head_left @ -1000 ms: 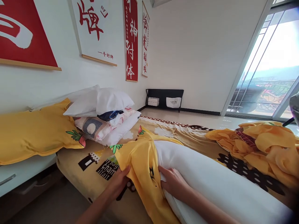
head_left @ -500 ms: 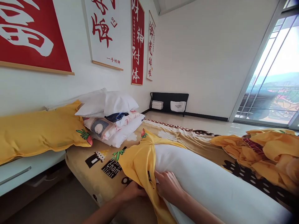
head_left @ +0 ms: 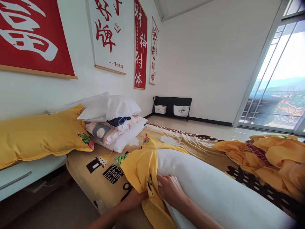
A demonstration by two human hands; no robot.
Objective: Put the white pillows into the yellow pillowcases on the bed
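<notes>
A long white pillow (head_left: 205,178) lies across the bed, its far end inside a yellow pillowcase (head_left: 140,162) with carrot-like prints at the corners. The rest of the pillow is bare. My right hand (head_left: 170,189) is closed at the case's opening, fingers curled on the yellow edge against the white pillow. On the near side, my left hand (head_left: 135,199) grips the hanging fold of the pillowcase from below. Cloth covers its fingertips.
A filled yellow pillow (head_left: 43,136) rests at the left above a white drawer unit (head_left: 28,178). Stacked pillows (head_left: 114,117) stand beside it. Crumpled yellow bedding (head_left: 269,156) lies at the right on the patterned bed sheet (head_left: 105,175). A black rack (head_left: 169,108) stands by the far wall.
My left hand has gone slightly lower and further behind the yellow fold, which has shifted left over its fingers. My right hand stays almost in place. The view has tilted a little.
</notes>
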